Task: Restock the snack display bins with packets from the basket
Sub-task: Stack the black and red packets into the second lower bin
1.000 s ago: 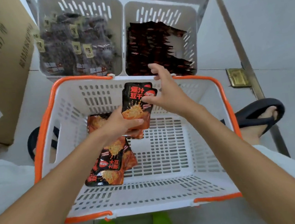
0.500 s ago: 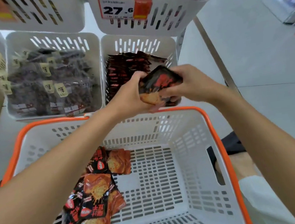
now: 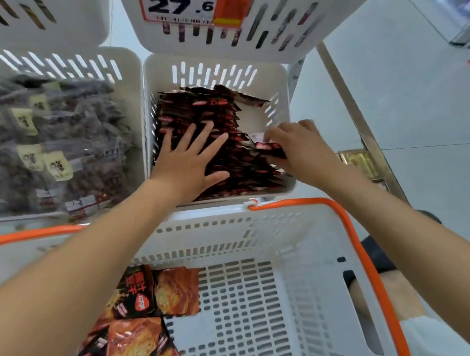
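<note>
Through the head camera I look down past both forearms. My left hand [image 3: 192, 161] lies flat with fingers spread wide, pressing on the row of dark red packets [image 3: 212, 111] packed on edge in the white display bin [image 3: 212, 57]. My right hand [image 3: 301, 145] curls its fingers round a single packet [image 3: 267, 146] at the right end of that row, near the bin's right wall. I judge the step to be seating this packet, so I would lean the row leftward with the flat palm, slide the packet down into the opened gap logo-up, then let go only once it stands on its own. If I lift the left hand too soon, the row may slump. More black-and-orange snack packets [image 3: 136, 342] lie at the left of the orange-rimmed basket [image 3: 353, 236] just below the bin, partly under my left forearm. As for writing, the price tag [image 3: 181, 1] on the upper bin [image 3: 325, 14] reads "27.6" in bold black beside an orange block, and its small print is too blurred to read. The basket packets carry large orange Chinese characters and a red oval logo, which I cannot read with confidence. The cream labels in the neighbouring bin [image 3: 122, 70] on the left are blurred.
</note>
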